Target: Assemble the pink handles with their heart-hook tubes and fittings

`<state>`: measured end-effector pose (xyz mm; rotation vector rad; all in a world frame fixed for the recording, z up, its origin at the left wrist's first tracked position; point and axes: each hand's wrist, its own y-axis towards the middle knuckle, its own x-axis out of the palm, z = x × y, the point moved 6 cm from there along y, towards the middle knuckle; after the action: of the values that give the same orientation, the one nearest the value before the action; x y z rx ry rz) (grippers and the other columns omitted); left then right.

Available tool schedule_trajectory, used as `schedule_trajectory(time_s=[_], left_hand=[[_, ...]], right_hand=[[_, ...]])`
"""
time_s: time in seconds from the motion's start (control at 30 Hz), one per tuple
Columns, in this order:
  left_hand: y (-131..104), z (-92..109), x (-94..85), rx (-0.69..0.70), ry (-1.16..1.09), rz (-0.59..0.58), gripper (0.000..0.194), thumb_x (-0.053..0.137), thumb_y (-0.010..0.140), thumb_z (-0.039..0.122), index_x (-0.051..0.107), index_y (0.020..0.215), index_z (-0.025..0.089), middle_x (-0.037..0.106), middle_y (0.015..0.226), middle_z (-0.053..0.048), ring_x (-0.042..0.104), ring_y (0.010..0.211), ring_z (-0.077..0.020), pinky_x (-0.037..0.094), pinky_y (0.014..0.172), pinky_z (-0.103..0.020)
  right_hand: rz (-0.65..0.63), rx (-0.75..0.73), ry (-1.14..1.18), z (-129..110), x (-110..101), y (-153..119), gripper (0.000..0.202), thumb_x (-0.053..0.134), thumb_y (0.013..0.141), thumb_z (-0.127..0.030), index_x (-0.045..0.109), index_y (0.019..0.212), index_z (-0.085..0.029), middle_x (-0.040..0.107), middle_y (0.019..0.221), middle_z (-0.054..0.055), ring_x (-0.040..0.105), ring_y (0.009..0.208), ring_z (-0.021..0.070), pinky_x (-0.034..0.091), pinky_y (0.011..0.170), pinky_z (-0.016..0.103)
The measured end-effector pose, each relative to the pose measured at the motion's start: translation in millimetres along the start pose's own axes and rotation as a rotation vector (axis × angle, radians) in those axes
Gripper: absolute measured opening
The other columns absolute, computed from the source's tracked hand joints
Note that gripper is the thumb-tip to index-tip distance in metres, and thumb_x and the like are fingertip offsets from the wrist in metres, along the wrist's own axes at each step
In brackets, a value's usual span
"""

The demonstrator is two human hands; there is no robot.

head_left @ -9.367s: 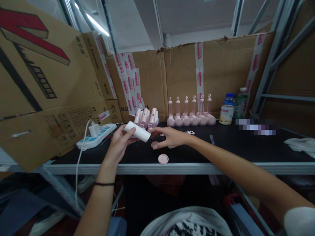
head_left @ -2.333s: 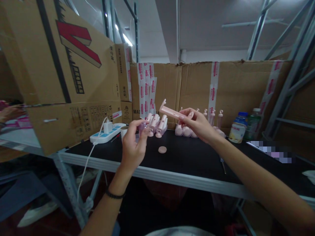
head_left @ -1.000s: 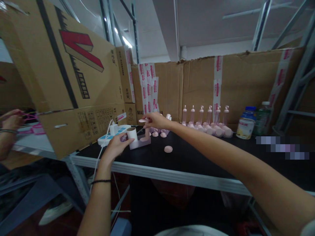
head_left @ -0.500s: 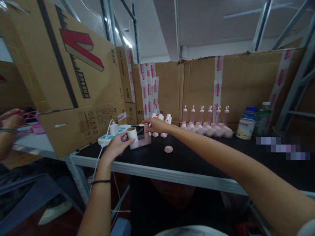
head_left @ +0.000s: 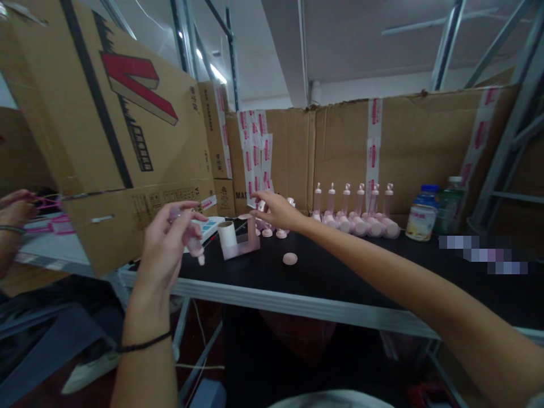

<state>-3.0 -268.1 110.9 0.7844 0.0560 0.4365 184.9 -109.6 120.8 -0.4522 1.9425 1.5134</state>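
Note:
My left hand [head_left: 170, 238], raised over the table's left part, holds a small clear bottle [head_left: 194, 246] with its pale tip pointing down. My right hand [head_left: 276, 211] reaches over pink pieces at the back; its fingers are bent, and whether they hold something is hard to tell. Between the hands stands a pale tape dispenser [head_left: 242, 247] with a white roll [head_left: 227, 233] at its left end. A round pink disc [head_left: 290, 259] lies on the black table in front of my right hand. Small pink parts [head_left: 281, 233] stand just behind it.
Several pink bottles [head_left: 360, 225] stand in a row along the cardboard wall [head_left: 340, 141]. Two bottles, one blue-capped [head_left: 420, 218], are at the right. A power strip [head_left: 211, 225] is behind my left hand. Another person's hand [head_left: 17, 208] shows at far left.
My left hand has moved left and up from the dispenser, with the small clear bottle now plainly in its fingers. My right hand has shifted slightly right and its fingers have lifted.

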Motion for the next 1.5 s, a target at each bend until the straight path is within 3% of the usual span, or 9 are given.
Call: schedule_trajectory(time_s=[0.13, 0.27, 0.37, 0.5, 0.6, 0.7, 0.83, 1.17, 1.5], left_hand=[[-7.1, 8.2, 31.8, 0.051, -0.422, -0.076, 0.023, 0.072, 0.087, 0.041, 0.067, 0.095, 0.020, 0.069, 0.085, -0.005, 0.063, 0.070, -0.0160, 0.057, 0.066, -0.030], [-13.9, -5.7, 61.0, -0.012, -0.632, -0.039, 0.023, 0.076, 0.086, 0.039, 0.064, 0.091, 0.020, 0.066, 0.083, -0.001, 0.062, 0.073, -0.0134, 0.057, 0.074, -0.029], [-18.9, -22.5, 76.4, -0.076, -0.695, 0.016, 0.025, 0.075, 0.086, 0.041, 0.062, 0.092, 0.021, 0.066, 0.084, 0.001, 0.063, 0.074, -0.0122, 0.057, 0.078, -0.029], [-28.0, -40.3, 89.9, -0.128, -0.721, 0.100, 0.028, 0.072, 0.088, 0.046, 0.058, 0.094, 0.023, 0.067, 0.079, 0.003, 0.065, 0.073, -0.0131, 0.058, 0.080, -0.033], [-35.5, -49.7, 97.8, -0.161, -0.757, 0.172, 0.027, 0.067, 0.092, 0.047, 0.056, 0.094, 0.023, 0.064, 0.073, 0.004, 0.063, 0.067, -0.0130, 0.058, 0.074, -0.031], [-40.1, -60.3, 102.7, -0.243, -0.818, 0.252, 0.026, 0.055, 0.100, 0.046, 0.054, 0.090, 0.022, 0.055, 0.062, 0.005, 0.054, 0.054, -0.0105, 0.051, 0.058, -0.023], [-42.3, -74.0, 104.3, -0.433, -0.893, 0.307, 0.035, 0.041, 0.106, 0.041, 0.047, 0.077, 0.021, 0.042, 0.051, 0.007, 0.038, 0.038, -0.0077, 0.034, 0.041, -0.018], [-43.1, -73.5, 103.1, -0.566, -0.899, 0.323, 0.038, 0.039, 0.106, 0.037, 0.043, 0.072, 0.021, 0.037, 0.048, 0.009, 0.035, 0.034, -0.0054, 0.027, 0.036, -0.016], [-42.2, -69.9, 114.0, -0.732, -0.953, 0.188, 0.043, 0.030, 0.109, 0.037, 0.042, 0.071, 0.020, 0.034, 0.046, 0.010, 0.031, 0.031, -0.0039, 0.023, 0.033, -0.015]], right_hand=[[0.019, 0.047, 0.317, -32.4, -18.7, -33.3, 0.033, 0.051, 0.103, -0.045, 0.064, 0.114, -0.016, 0.070, 0.097, 0.004, 0.063, 0.081, 0.0157, 0.048, 0.078, 0.028], [-0.149, 0.045, 0.596, -61.8, -2.3, -69.3, 0.036, 0.048, 0.103, -0.049, 0.062, 0.113, -0.017, 0.068, 0.096, 0.003, 0.064, 0.080, 0.0144, 0.050, 0.077, 0.028], [-0.170, 0.081, 0.635, -66.7, 12.0, -83.7, 0.036, 0.053, 0.100, -0.054, 0.059, 0.102, -0.018, 0.066, 0.087, 0.001, 0.063, 0.073, 0.0143, 0.049, 0.069, 0.026], [-0.060, 0.093, 0.423, -61.6, 14.9, -88.8, 0.034, 0.048, 0.103, -0.052, 0.054, 0.092, -0.021, 0.062, 0.077, -0.001, 0.060, 0.069, 0.0154, 0.044, 0.064, 0.027], [-0.002, 0.074, 0.155, -60.6, 12.6, -93.0, 0.028, 0.043, 0.107, -0.047, 0.053, 0.099, -0.021, 0.066, 0.084, 0.003, 0.063, 0.075, 0.0185, 0.044, 0.067, 0.029], [-0.044, 0.024, -0.075, -67.0, 17.4, -98.2, 0.029, 0.037, 0.109, -0.042, 0.051, 0.110, -0.017, 0.071, 0.099, 0.011, 0.069, 0.086, 0.0229, 0.048, 0.070, 0.031], [-0.137, -0.029, -0.259, -79.8, 28.5, -100.2, 0.036, 0.034, 0.110, -0.044, 0.052, 0.109, -0.013, 0.072, 0.099, 0.014, 0.073, 0.091, 0.0250, 0.053, 0.074, 0.032], [-0.219, -0.131, -0.464, -90.5, 36.1, -96.5, 0.050, 0.028, 0.108, -0.052, 0.055, 0.107, -0.009, 0.070, 0.093, 0.013, 0.073, 0.086, 0.0238, 0.056, 0.070, 0.033], [-0.143, -0.259, -0.572, -90.2, 31.2, -100.4, 0.047, 0.024, 0.110, -0.048, 0.053, 0.105, -0.012, 0.068, 0.083, 0.009, 0.069, 0.077, 0.0205, 0.050, 0.062, 0.030]])
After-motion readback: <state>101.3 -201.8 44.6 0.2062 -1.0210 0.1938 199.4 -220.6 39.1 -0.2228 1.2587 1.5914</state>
